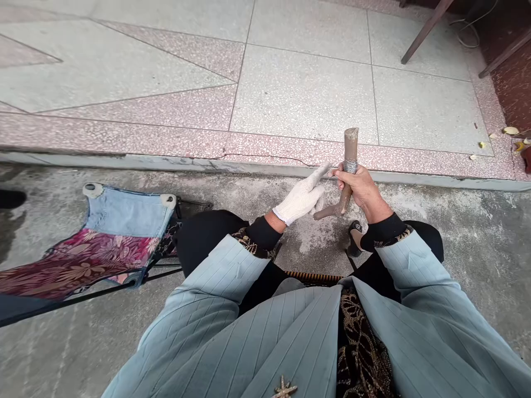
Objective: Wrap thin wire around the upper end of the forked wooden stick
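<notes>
- Stick [350,145]: held up in front of the blue jacket [257,331], above the concrete ground [481,237], near the edge of the tiled step [174,162]. Thick main piece, a thinner side branch [327,211] angling off low toward the left hand [302,198].
- Wire [350,166]: several grey turns wrapped round the thick piece, just above the grip.
- Handling, my estimate: stiff, fairly light, not slippery; unlikely to break in the hand, though the fork looks the weaker point. The wire should bend yet spring back; a loose end could prick.
- Best hold, I judge: the thick piece just below the wraps, clear of the fork.
- Right hand [363,185]: bare, closed round the stick there, thumb and forefinger brought together beside the wire. Cannot tell whether they pinch a wire end.
- Left hand: white glove [295,204], forefinger stretched out, other fingers bent. Cannot tell whether it pinches anything.
</notes>
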### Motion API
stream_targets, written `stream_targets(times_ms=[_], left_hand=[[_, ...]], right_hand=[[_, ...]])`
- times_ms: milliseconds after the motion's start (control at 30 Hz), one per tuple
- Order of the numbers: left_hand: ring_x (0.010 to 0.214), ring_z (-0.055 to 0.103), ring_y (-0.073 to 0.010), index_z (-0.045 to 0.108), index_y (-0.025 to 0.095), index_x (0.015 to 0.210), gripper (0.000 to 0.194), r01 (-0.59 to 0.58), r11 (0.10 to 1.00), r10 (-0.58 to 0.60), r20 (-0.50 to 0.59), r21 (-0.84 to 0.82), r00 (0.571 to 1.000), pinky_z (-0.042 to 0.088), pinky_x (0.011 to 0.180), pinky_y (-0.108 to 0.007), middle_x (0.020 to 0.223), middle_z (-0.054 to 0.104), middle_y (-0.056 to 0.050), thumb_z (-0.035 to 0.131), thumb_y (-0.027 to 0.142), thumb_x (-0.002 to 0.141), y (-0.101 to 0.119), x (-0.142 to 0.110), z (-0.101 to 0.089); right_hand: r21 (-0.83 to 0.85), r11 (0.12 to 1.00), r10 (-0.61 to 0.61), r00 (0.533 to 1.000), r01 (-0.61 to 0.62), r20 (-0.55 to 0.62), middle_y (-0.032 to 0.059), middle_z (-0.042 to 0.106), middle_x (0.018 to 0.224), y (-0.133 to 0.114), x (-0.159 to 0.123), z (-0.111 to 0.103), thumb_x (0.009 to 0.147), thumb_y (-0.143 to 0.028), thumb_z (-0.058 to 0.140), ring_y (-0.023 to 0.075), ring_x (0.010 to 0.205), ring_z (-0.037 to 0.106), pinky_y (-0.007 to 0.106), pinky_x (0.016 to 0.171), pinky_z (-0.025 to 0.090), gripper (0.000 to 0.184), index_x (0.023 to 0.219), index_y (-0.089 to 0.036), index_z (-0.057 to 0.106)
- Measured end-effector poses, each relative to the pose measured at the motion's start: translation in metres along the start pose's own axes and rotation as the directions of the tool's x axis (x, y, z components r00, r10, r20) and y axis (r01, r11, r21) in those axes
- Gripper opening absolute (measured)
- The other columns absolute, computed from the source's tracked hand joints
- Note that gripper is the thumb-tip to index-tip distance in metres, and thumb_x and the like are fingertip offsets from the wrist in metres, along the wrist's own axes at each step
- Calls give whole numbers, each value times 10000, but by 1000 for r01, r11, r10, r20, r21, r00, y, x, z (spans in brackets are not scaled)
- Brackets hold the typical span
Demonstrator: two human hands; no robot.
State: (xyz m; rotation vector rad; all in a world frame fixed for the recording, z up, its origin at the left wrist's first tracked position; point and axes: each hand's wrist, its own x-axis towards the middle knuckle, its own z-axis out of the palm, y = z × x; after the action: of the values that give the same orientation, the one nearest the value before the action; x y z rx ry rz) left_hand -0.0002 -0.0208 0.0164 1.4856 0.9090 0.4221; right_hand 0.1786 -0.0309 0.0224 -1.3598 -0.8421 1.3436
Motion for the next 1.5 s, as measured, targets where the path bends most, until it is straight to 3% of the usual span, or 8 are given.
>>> stream_targets(times_ms=[233,367,600,700,833,967,1233,1500], left_hand=[[365,484,-93,191,216,1604,735,-3,1000,3,-6,8,1000,409,407,-189,556,611,46,350,234,886,2,0,4],[382,493,-103,216,200,1603,693,-39,999,43,-103,32,994,450,453,-213,535,582,48,354,260,926,2,0,3],[513,570,-122,534,185,1416,520,-68,987,112,-320,146,941,507,600,-244,584,598,33,392,257,922,3,2,-7],[521,567,-121,662,151,1179,389,-75,991,105,-309,108,945,479,567,-232,605,628,9,404,254,907,2,4,-11],[634,607,-126,680,152,1020,290,-87,975,137,-241,207,961,478,630,-238,823,724,-31,437,205,870,1,6,-11],[831,652,-168,692,169,1020,260,-133,917,211,-173,376,962,489,779,-269,921,729,-31,481,279,914,3,5,-8],[1074,646,-222,720,189,1078,300,-199,675,424,-153,710,893,487,879,-317,1281,634,-90,474,316,962,-3,5,-7],[952,649,-177,691,171,931,196,-312,804,436,-146,507,888,474,877,-291,1015,715,-40,503,227,913,-6,9,-11]], right_hand=[[3,1000,-1,998,1,-56,-44,601,708,2,0,5,565,-282,811,65,531,470,221,514,401,372,847,-180,591],[-79,997,-18,997,12,-81,-46,594,691,1,0,3,604,-257,751,75,529,473,229,517,413,292,820,-195,564],[-91,994,-56,998,53,-26,-35,580,733,-3,-1,-1,622,-269,712,83,556,464,243,550,422,266,812,-206,537],[-145,986,-92,995,86,-33,-35,570,724,-2,1,-6,638,-259,700,89,563,452,244,549,410,246,818,-208,541],[-268,951,-169,985,152,-41,-35,564,712,3,7,-11,664,-256,702,102,598,465,246,565,405,212,832,-196,587],[-316,942,-135,990,118,-33,-32,589,724,4,7,-11,654,-262,719,108,612,486,253,588,411,226,839,-186,613],[-394,915,-98,995,86,-10,-33,591,687,-2,3,-10,610,-261,781,117,643,508,259,624,411,253,785,-177,620],[-326,944,-41,999,45,18,-24,587,704,2,7,-12,539,-340,831,112,615,494,266,580,413,385,801,-176,601]])
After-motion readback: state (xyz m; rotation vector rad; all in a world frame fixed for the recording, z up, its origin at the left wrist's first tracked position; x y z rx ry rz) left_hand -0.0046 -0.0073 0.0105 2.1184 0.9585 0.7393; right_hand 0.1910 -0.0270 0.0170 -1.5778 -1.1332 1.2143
